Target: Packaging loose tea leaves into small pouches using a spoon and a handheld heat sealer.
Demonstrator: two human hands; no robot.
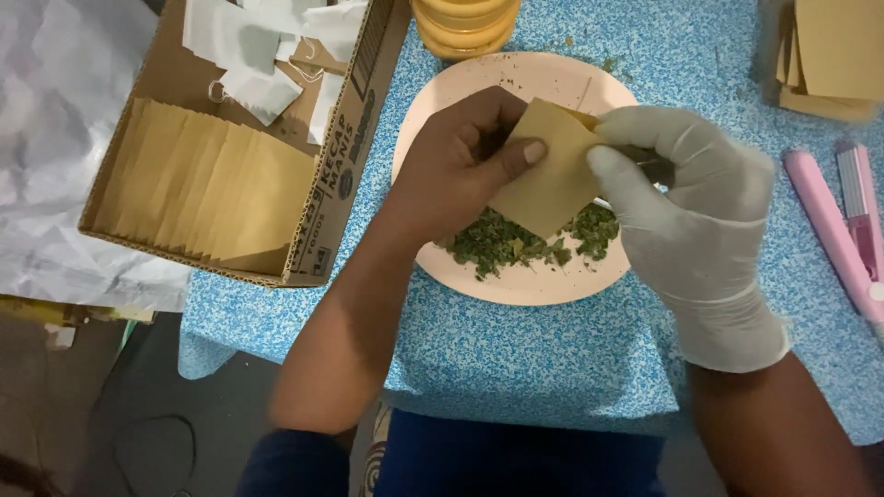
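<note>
left hand (460,166): bare, fingers curled, thumb pressed flat on the front face of a small tan paper sachet (545,179); closed on its left edge, holding it above the plate.
right hand (686,198): in a white glove, fingers bent in toward the sachet's upper right corner, pinching or pushing at its opening; fingertips are partly hidden behind the paper, so exact contact is unclear, but the hand is closed on that edge.
sachet: square, tan, tilted like a diamond, held between both hands, off the plate, directly over the green pile.
plate (516,285): round, pale pink, on the table in front of the person, mostly covered by the hands.
dried herb (502,244): chopped green leaves heaped on the near half of the plate, under the sachet, a few crumbs scattered higher up on the plate.
table cover (516,359): blue and white speckled, under everything.
cardboard box (230,138): open, left of the plate, touching or just beside its rim; a row of tan sachets (198,189) stands upright inside, white sachets with strings (267,55) loose at the far end.
yellow container (465,23): at the far edge of the plate, only the lower part is in view.
pink tool (843,230): long, two-armed, like a small sealing iron, lying right of the gloved hand, well apart from the plate.
tan stack (829,55): more tan sachets or sheets, far right corner.
white sheet (64,138): crumpled, under and left of the box.
</note>
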